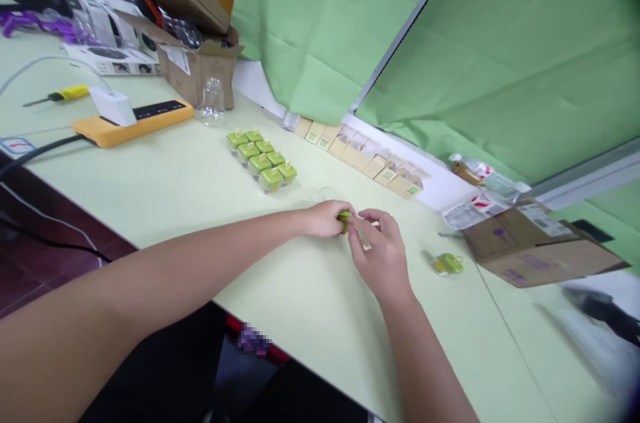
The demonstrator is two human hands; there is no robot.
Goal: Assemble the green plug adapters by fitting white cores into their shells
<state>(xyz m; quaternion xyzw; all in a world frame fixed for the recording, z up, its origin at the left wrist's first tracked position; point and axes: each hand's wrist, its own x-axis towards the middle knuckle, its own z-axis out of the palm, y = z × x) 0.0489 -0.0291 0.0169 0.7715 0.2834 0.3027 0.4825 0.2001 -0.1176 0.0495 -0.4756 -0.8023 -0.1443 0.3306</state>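
My left hand (325,218) is closed around a small green-capped bottle (345,220) lying just above the pale green table (200,190). My right hand (380,250) meets it from the right, fingers pinched at the bottle's end, with a small white piece under the fingertips. A cluster of several green-capped bottles (261,160) stands behind my left hand. One more green bottle (447,264) lies on its side to the right of my right hand.
A row of small tan boxes (363,156) lines the back edge below the green cloth. An open cardboard box (197,16), an empty glass bottle (213,102), a yellow power strip (133,120) and a screwdriver (57,96) sit at the left. A flat carton (535,250) lies at the right.
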